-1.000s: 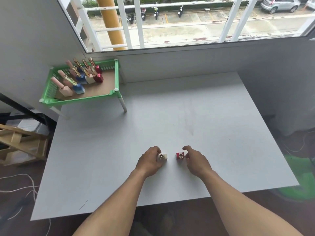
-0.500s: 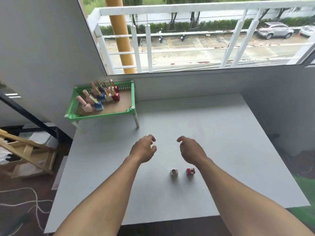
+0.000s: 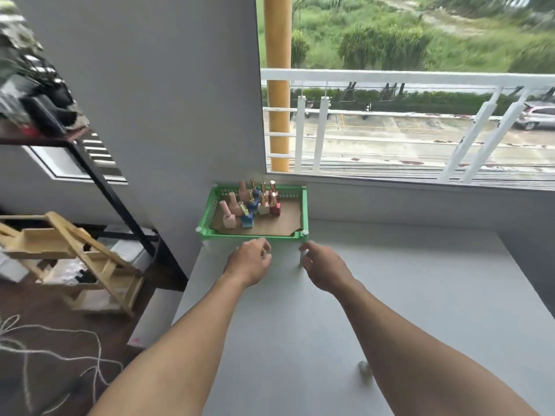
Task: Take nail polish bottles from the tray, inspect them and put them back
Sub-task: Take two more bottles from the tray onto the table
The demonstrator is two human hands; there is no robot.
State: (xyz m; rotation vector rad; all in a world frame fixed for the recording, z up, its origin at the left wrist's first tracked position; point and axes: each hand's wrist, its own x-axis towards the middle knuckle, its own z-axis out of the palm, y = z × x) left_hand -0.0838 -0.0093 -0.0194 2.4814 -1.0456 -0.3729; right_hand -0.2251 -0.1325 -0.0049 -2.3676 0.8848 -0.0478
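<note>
Roughly mid-task, judging by the layout: most bottles sit in the tray, none is in hand, so a fresh pick looks like the next step.

Going left to right. Far left, off the table, a wooden rack (image 3: 69,256) and a dark shelf (image 3: 45,115), not part of the job. Then the green tray (image 3: 255,234) at the table's far-left corner, raised on short legs, w/ a brown liner. In it, nail polish bottles (image 3: 250,204) standing upright, bunched toward the tray's left and far side; right half of the liner is bare. Pink ones nearest left, blue in the middle, a cream and a red one to the right; exact count hard to tell, approx. nine.

Left hand (image 3: 249,262) just near of the tray's front rim, fingers loosely curled, holding nothing. Right hand (image 3: 324,265) beside the tray's right front leg, fingers part-spread, also empty.

Near right, on the white table (image 3: 435,295), a small pale blurred item (image 3: 364,367) peeks out beside the right forearm; maybe a bottle left out, can't tell. If so, it's still to go back.
</note>
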